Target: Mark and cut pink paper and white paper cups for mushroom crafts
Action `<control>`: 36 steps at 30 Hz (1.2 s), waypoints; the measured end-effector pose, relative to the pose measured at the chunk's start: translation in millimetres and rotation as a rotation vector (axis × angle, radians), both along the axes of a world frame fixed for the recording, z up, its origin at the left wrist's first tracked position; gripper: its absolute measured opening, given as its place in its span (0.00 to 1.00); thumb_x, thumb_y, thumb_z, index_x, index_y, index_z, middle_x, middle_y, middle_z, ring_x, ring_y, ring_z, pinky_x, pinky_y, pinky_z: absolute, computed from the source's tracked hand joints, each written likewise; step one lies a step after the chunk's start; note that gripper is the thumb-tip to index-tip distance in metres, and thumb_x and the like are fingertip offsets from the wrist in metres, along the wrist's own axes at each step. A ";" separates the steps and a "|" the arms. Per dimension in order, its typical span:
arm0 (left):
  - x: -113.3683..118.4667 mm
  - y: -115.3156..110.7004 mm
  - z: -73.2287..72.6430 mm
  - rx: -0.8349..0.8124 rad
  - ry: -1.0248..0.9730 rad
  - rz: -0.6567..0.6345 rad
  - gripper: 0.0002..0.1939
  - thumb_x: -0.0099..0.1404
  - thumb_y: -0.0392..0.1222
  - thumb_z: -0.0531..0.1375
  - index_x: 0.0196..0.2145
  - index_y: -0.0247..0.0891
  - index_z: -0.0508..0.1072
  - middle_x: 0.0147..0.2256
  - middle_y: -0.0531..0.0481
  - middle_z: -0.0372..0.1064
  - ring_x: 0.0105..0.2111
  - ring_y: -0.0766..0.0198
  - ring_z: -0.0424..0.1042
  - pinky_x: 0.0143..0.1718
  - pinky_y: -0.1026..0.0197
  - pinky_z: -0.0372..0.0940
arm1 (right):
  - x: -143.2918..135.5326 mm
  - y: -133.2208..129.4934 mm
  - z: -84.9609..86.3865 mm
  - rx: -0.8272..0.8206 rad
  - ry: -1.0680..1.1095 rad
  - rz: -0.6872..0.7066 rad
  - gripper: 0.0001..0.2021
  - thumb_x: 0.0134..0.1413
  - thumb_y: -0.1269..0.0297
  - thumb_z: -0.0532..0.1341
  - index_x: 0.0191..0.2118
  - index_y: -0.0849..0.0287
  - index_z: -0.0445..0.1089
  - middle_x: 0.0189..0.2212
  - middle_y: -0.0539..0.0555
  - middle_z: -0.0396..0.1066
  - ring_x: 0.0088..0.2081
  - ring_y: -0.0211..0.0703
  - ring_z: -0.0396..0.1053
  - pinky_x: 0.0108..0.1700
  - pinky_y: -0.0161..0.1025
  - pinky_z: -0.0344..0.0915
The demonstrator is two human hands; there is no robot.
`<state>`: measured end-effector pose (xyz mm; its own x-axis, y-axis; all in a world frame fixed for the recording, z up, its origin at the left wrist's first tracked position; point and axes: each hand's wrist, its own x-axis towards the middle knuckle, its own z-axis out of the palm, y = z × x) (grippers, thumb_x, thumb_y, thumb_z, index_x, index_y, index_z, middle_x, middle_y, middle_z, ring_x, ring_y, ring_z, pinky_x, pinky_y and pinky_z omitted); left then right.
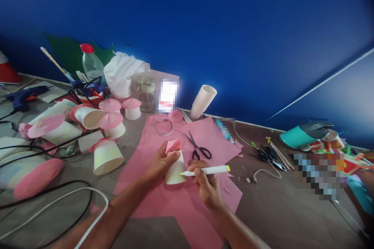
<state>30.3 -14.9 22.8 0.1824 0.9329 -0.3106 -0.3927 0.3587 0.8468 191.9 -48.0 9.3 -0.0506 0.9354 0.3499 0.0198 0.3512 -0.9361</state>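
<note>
My left hand (pixel 163 160) grips a white paper cup (pixel 175 171) with a folded pink paper piece (pixel 173 146) at its upper end. The cup is tilted, its wide rim toward me. In my right hand (pixel 206 183) is a white marker (pixel 214 170) with a yellow end, its yellow tip touching or very near the cup's right side. Faint yellow marks show on the cup. Beneath both hands lie sheets of pink paper (pixel 146 175). Black-handled scissors (pixel 198 148) rest on the paper just beyond my right hand.
Several cups with pink paper tops (pixel 108 155) stand or lie at the left, among black and white cables. Behind are a glass jar (pixel 147 97), a lit screen (pixel 168 95) and a stack of cups (pixel 203 101). A blue glue gun (pixel 22 97) lies far left.
</note>
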 end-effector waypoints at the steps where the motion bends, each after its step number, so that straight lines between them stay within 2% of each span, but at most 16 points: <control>1: 0.1 0.3 -0.6 0.008 -0.004 0.006 0.35 0.51 0.52 0.72 0.52 0.36 0.68 0.32 0.53 0.71 0.24 0.69 0.66 0.25 0.66 0.62 | -0.7 -0.7 1.7 0.036 -0.007 0.043 0.18 0.66 0.49 0.58 0.32 0.56 0.75 0.24 0.51 0.68 0.26 0.41 0.65 0.28 0.39 0.64; 4: 0.4 0.8 -1.2 0.013 0.024 0.008 0.35 0.51 0.52 0.71 0.52 0.35 0.68 0.31 0.53 0.71 0.23 0.70 0.65 0.24 0.66 0.61 | -3.1 -2.4 7.8 0.164 -0.044 0.152 0.14 0.67 0.56 0.57 0.35 0.54 0.76 0.25 0.51 0.70 0.28 0.42 0.65 0.31 0.40 0.64; 8: 0.4 0.3 0.9 0.024 0.048 -0.007 0.33 0.52 0.53 0.70 0.51 0.35 0.68 0.30 0.53 0.71 0.24 0.69 0.66 0.25 0.66 0.61 | -4.1 -2.8 11.6 0.233 -0.093 0.165 0.12 0.68 0.58 0.57 0.37 0.53 0.76 0.26 0.51 0.71 0.30 0.44 0.66 0.33 0.42 0.65; 13: -1.0 0.8 0.5 0.038 0.087 -0.007 0.35 0.51 0.54 0.71 0.52 0.35 0.69 0.35 0.49 0.73 0.27 0.67 0.67 0.26 0.65 0.62 | -3.6 -0.9 8.2 0.195 -0.118 0.082 0.13 0.68 0.58 0.56 0.36 0.55 0.76 0.26 0.51 0.71 0.28 0.42 0.67 0.30 0.39 0.64; 18: -1.7 3.6 -11.4 0.077 0.099 -0.011 0.34 0.53 0.56 0.71 0.53 0.36 0.70 0.42 0.45 0.74 0.30 0.64 0.70 0.30 0.63 0.65 | -3.4 -1.1 7.2 0.158 -0.061 -0.044 0.15 0.68 0.54 0.56 0.35 0.54 0.76 0.24 0.51 0.70 0.29 0.43 0.69 0.31 0.39 0.66; 22: -0.7 4.6 -19.0 0.105 0.099 -0.007 0.35 0.53 0.56 0.71 0.53 0.35 0.70 0.37 0.47 0.75 0.27 0.66 0.69 0.27 0.64 0.63 | -4.3 -3.7 12.1 0.206 -0.077 0.065 0.14 0.68 0.56 0.56 0.36 0.54 0.76 0.24 0.51 0.69 0.28 0.42 0.67 0.31 0.40 0.65; 27: 0.3 3.8 -14.7 0.112 0.125 -0.012 0.34 0.54 0.55 0.70 0.53 0.34 0.70 0.34 0.49 0.74 0.26 0.66 0.69 0.26 0.64 0.62 | -5.8 -4.2 18.3 0.336 -0.218 0.132 0.12 0.68 0.60 0.56 0.36 0.55 0.74 0.25 0.50 0.72 0.28 0.42 0.67 0.32 0.40 0.65; 30: -0.6 3.9 -13.4 0.140 0.159 0.003 0.32 0.55 0.55 0.69 0.52 0.35 0.71 0.36 0.48 0.75 0.30 0.64 0.71 0.29 0.64 0.64 | -6.4 -3.1 16.3 0.306 -0.240 0.059 0.13 0.68 0.60 0.56 0.35 0.54 0.75 0.25 0.51 0.72 0.28 0.42 0.67 0.30 0.40 0.65; 33: -1.6 4.0 -13.6 0.148 0.197 0.003 0.32 0.54 0.55 0.69 0.52 0.35 0.71 0.40 0.46 0.75 0.34 0.61 0.72 0.33 0.62 0.66 | -5.8 -2.1 12.5 0.223 -0.158 -0.044 0.14 0.68 0.57 0.56 0.35 0.54 0.75 0.26 0.51 0.71 0.27 0.43 0.67 0.30 0.40 0.66; 36: -2.1 3.4 -12.8 0.127 0.186 -0.015 0.32 0.55 0.56 0.69 0.53 0.36 0.71 0.40 0.45 0.75 0.33 0.60 0.72 0.32 0.61 0.66 | -4.4 -2.4 11.3 0.181 -0.097 -0.077 0.15 0.69 0.55 0.55 0.35 0.54 0.74 0.25 0.51 0.69 0.27 0.42 0.67 0.31 0.40 0.66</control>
<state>28.2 -11.4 10.0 0.1471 0.9643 -0.2201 -0.2208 0.2490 0.9430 187.6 -50.4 20.6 -0.0235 0.8600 0.5097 0.1401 0.5077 -0.8501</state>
